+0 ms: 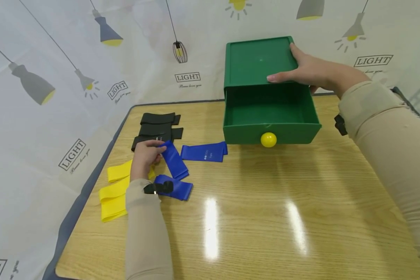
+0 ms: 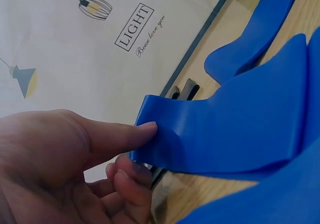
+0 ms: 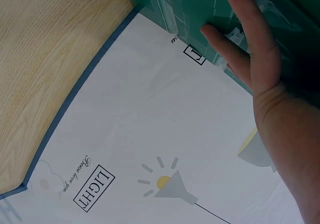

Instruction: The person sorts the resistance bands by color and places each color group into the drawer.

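Observation:
My left hand (image 1: 147, 155) pinches one end of a blue resistance band (image 1: 175, 160) between thumb and fingers. In the left wrist view that held band (image 2: 225, 129) stretches away from the fingertips, its pinched end lifted. Two more blue bands lie close by: a printed one (image 1: 204, 152) to the right and a folded one (image 1: 180, 189) nearer the body. On the green drawer box (image 1: 260, 62) rests my right hand (image 1: 313, 70), spread over its top right edge; the right wrist view shows straight fingers (image 3: 257, 38) along its side. The drawer (image 1: 245, 134) stands pulled out, its inside bare, with a yellow ball knob (image 1: 268, 139).
Black bands (image 1: 155, 130) lie at the far left of the wooden table (image 1: 252, 217), with yellow bands (image 1: 113, 198) nearer, partly behind the left forearm. A lamp-printed sheet (image 1: 154, 77) hangs behind. A small black object (image 1: 340, 124) shows beside the right sleeve.

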{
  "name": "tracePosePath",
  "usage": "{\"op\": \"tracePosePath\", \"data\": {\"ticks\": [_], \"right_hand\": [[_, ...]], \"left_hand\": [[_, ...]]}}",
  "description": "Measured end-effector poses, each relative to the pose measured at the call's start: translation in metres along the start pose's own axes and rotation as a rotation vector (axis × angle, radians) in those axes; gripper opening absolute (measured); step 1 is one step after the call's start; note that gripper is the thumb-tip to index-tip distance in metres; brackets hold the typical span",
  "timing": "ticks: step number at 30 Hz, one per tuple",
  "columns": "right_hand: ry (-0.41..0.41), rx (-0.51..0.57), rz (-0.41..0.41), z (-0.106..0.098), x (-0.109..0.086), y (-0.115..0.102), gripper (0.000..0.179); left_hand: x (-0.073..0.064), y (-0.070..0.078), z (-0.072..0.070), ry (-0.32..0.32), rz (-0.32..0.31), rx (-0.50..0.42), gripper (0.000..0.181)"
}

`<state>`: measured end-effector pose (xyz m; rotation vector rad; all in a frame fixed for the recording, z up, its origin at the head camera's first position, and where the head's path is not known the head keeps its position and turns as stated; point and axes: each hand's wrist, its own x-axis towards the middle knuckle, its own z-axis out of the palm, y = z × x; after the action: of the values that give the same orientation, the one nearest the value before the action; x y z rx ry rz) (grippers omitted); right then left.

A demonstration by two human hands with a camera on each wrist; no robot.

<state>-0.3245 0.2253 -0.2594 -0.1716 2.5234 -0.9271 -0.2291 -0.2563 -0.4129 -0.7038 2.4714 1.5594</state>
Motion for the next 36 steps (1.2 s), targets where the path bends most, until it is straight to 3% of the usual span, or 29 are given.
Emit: {"op": "tracePosePath", "data": {"ticks": [10, 18, 24, 36], "right_hand": [[0.004, 0.005, 0.002, 0.001, 0.0, 0.0, 0.127], [0.004, 0.004, 0.003, 0.001, 0.0, 0.0, 0.128], [0.003, 0.014, 0.003, 0.0, 0.0, 0.0, 0.128], [0.002, 0.003, 0.01, 0.0, 0.0, 0.0, 0.128]], "left_hand": [[-0.008, 0.007, -0.002, -0.094, 0.088, 0.021, 0.032], [-0.019, 0.025, -0.006, -0.036, 0.127, -0.002, 0.037], [-0.032, 0.045, -0.01, -0.001, 0.181, -0.024, 0.034], [-0.076, 0.101, -0.007, 0.052, 0.401, -0.112, 0.029]]}}
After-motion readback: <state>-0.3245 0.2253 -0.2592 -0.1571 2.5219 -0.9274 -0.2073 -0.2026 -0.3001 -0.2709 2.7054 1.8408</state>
